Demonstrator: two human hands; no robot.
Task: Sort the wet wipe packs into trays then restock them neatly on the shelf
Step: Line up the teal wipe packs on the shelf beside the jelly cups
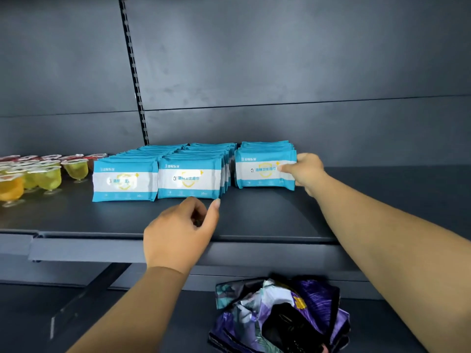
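Head view, near to far: a crumpled patterned bag (277, 317) lies at 6 o'clock on the lower shelf. Left hand (178, 233) hovers loosely curled, empty, before the middle row. Right hand (304, 171) pinches the front pack of the right row (265, 171) at 2 o'clock. Three rows of wet wipe packs (188, 178) stand on the shelf (254, 220); restocking looks under way, and next the right row wants pulling level with the others. Jelly cups (48, 177) sit at 9 o'clock, too many to count.

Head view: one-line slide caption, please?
Right hand grips the rightmost wet wipe row; left hand hovers near the middle row.
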